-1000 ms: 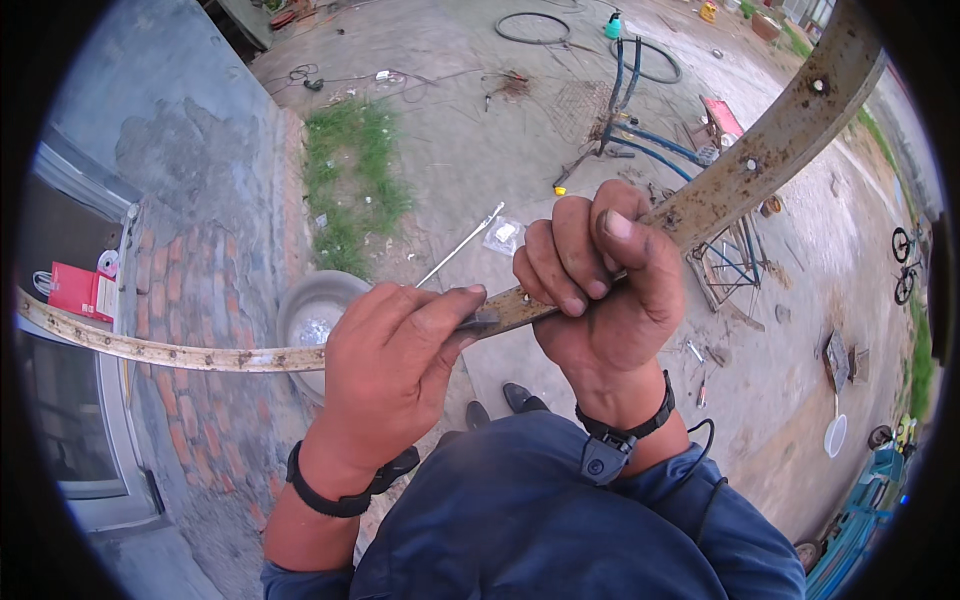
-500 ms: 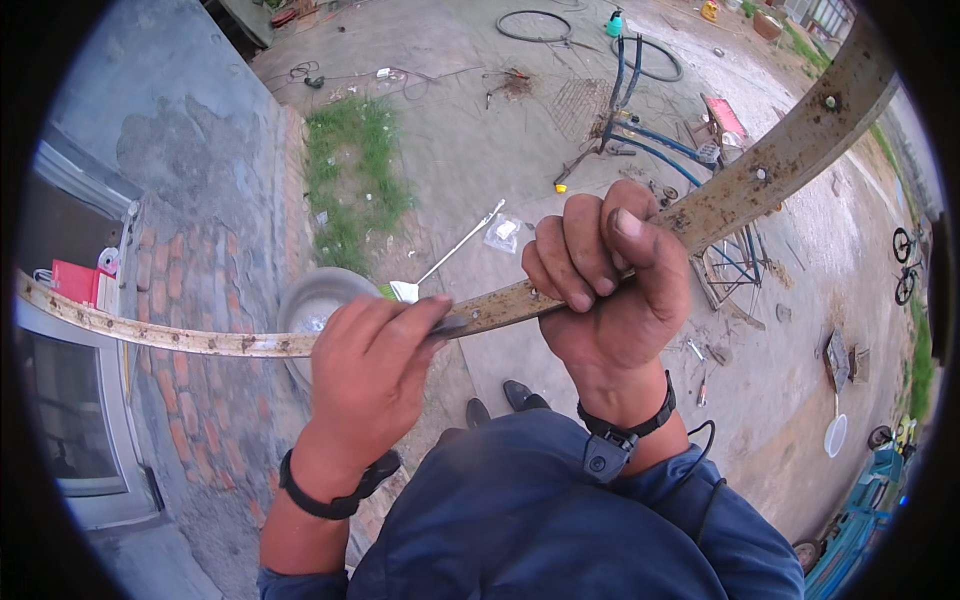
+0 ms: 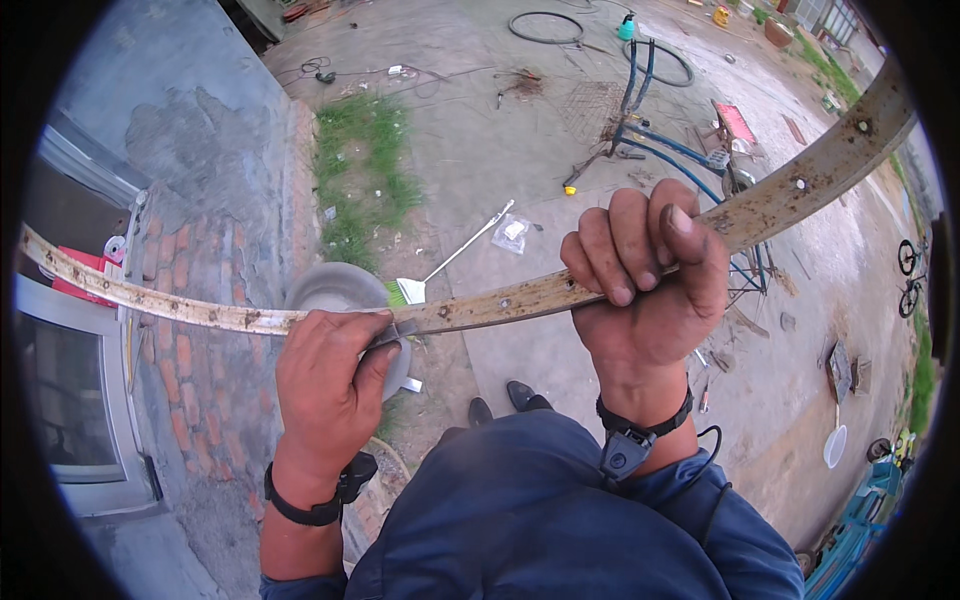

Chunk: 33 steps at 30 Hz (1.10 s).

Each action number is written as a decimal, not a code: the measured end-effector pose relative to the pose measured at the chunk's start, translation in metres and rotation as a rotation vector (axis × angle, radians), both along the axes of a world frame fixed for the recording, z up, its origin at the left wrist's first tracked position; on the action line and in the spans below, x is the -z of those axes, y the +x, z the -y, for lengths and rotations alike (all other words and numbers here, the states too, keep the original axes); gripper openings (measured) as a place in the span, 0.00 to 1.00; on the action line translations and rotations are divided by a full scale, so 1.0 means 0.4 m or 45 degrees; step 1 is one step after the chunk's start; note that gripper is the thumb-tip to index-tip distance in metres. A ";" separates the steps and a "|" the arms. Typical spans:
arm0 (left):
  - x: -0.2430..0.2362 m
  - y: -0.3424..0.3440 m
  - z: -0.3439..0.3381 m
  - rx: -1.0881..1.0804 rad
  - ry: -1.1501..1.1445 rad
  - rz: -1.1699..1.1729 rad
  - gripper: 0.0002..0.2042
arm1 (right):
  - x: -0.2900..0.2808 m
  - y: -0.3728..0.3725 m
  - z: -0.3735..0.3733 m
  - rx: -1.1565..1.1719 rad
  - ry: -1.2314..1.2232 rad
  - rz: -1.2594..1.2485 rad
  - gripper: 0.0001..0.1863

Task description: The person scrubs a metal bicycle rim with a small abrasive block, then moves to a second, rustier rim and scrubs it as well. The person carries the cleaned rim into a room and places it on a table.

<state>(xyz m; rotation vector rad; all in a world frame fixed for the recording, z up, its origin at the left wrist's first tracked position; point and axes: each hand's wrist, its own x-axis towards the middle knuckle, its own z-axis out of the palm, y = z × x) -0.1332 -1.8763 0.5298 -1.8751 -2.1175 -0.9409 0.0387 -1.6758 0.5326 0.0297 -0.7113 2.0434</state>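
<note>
A rust-spotted metal bicycle wheel rim point(image 3: 520, 300) with spoke holes curves across the view in front of me, from the far left up to the upper right. My right hand point(image 3: 650, 280) is closed around it, palm turned up, fingers curled over its inner face. Against the rim, my left hand point(image 3: 330, 365) pinches a small grey flat piece point(image 3: 398, 330), possibly sandpaper. Most of that piece is hidden under the fingers. Left of this hand, the rim's inner face looks paler, with brown spots.
Below the rim sits a grey basin point(image 3: 335, 285), beside a white-and-green broom point(image 3: 412, 290). Farther off, a blue bicycle frame point(image 3: 660, 140) and loose tyres point(image 3: 545, 27) lie on the concrete. A brick wall point(image 3: 175, 385) with a window stands close on the left.
My left hand has slid left along the rim with the grey piece, baring more of the rim between my hands. My right hand and the rim have shifted slightly right.
</note>
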 end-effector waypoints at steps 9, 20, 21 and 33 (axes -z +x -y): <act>-0.004 0.022 -0.043 0.037 -0.021 0.000 0.13 | -0.004 0.003 -0.001 0.014 0.019 0.020 0.17; -0.008 0.038 -0.073 0.135 0.009 -0.005 0.18 | -0.002 -0.001 0.003 0.002 0.010 0.043 0.17; -0.008 0.028 -0.059 0.118 -0.013 -0.023 0.18 | -0.005 0.002 0.010 0.026 0.017 0.052 0.17; 0.001 -0.014 -0.019 0.021 -0.095 0.022 0.16 | 0.004 0.010 0.016 0.037 -0.016 0.051 0.17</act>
